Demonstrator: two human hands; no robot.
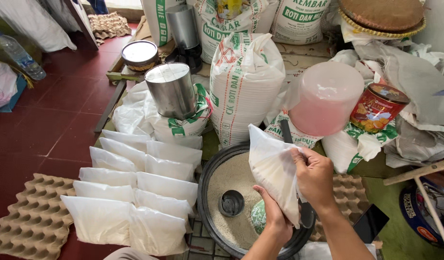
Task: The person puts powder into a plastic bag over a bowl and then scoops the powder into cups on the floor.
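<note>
Head view: the right hand [314, 177] pinches the upper edge of a clear plastic bag [272, 169] part-filled with pale grain, its grip closed on the gathered plastic. The left hand [275, 216] cups the bag from below, fingers closed against its underside. The bag hangs tilted over a black round tub [208, 179] of the same grain, which sits on the floor and has a small dark metal cup [230, 202] sunk in it. A green-patterned object shows just beside the left hand, too hidden to identify.

To the left, filled bags [135, 192] lie in overlapping rows on the red tiled floor [53, 120], beside a cardboard egg tray [32, 212]. Behind the tub stand a steel canister [173, 90], a white woven sack [245, 82], a pink plastic tub [324, 98] and a red tin [377, 107].

As I judge it, the bag's mouth looks loosely gathered; if the right pinch slips or the tilt grows, grain could spill past the tub's rim. A thin bag carried mostly by one edge might also stretch or tear
</note>
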